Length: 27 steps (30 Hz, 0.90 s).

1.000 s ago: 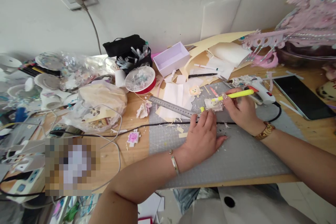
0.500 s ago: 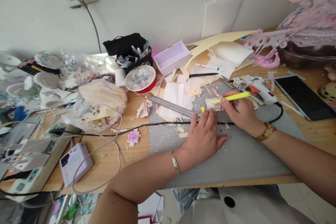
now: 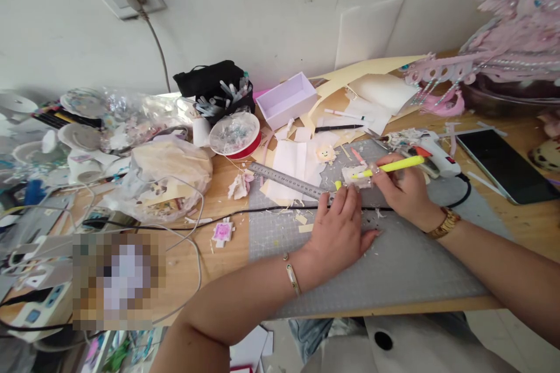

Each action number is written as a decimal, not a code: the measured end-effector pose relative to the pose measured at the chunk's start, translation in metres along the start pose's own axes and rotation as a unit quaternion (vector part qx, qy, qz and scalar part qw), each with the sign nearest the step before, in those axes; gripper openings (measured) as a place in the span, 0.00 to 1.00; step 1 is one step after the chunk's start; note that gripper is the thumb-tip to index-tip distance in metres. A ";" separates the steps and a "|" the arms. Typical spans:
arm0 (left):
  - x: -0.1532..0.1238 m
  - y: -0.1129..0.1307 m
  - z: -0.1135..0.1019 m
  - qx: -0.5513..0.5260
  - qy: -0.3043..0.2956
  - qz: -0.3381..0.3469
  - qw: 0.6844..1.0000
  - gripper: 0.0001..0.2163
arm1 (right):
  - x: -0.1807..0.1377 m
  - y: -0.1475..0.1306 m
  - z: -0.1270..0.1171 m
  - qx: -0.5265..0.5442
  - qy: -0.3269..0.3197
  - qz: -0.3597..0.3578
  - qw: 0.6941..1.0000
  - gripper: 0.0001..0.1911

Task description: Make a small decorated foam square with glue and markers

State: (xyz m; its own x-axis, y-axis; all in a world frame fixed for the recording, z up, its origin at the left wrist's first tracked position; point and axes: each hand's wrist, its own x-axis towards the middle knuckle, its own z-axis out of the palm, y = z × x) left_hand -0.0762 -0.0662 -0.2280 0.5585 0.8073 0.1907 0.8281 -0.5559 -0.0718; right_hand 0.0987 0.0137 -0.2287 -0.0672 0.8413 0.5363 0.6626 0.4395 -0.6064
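My right hand (image 3: pixel 402 183) is closed round a yellow highlighter (image 3: pixel 398 166), its tip pointing left onto a small white piece (image 3: pixel 350 173) on the grey cutting mat (image 3: pixel 394 274). Palm down on the mat, my left hand (image 3: pixel 339 221) has its fingertips at the near edge of that piece and seems to steady it. A yellow cap (image 3: pixel 338 185) shows just beyond the left fingers; whether they grip it is hidden. Left of it a steel ruler (image 3: pixel 284 179) lies slanted over white paper. A pink stick (image 3: pixel 359 156) and a smiling cream figure (image 3: pixel 325 154) lie behind the white piece.
A black cable (image 3: pixel 262 208) crosses the mat under my hands to a glue gun (image 3: pixel 440 154). Rightward lies a phone (image 3: pixel 507 163). A lilac box (image 3: pixel 286 102), ribbon spool (image 3: pixel 236 134), pen bag (image 3: pixel 214 84) and plastic bag (image 3: pixel 168 172) stand behind and left.
My right hand has shifted slightly right with the highlighter, whose tip has moved a little down and right over the white piece. My left hand stays in place.
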 end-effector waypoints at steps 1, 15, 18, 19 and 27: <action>0.000 0.000 0.000 0.001 0.001 -0.001 1.000 0.33 | 0.000 0.000 -0.001 0.002 0.016 0.007 1.000 0.07; -0.001 -0.001 -0.001 0.006 0.007 0.000 1.000 0.33 | -0.003 0.001 -0.005 -0.016 -0.029 -0.014 0.999 0.10; -0.001 -0.001 -0.001 0.006 0.004 0.000 1.000 0.34 | -0.004 0.001 -0.005 -0.025 -0.036 -0.014 0.999 0.10; -0.001 -0.001 -0.001 0.006 0.003 -0.001 1.000 0.34 | -0.004 0.001 -0.005 -0.023 -0.036 -0.017 0.999 0.10; -0.001 0.000 0.000 0.002 0.003 -0.006 1.000 0.34 | -0.004 0.002 -0.005 -0.019 -0.033 -0.013 0.999 0.08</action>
State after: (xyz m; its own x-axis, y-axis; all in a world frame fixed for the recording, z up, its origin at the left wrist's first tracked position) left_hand -0.0770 -0.0667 -0.2283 0.5486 0.8125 0.1970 0.8347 -0.5459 -0.0725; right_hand 0.1038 0.0094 -0.2296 -0.1337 0.8491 0.5110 0.6878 0.4507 -0.5690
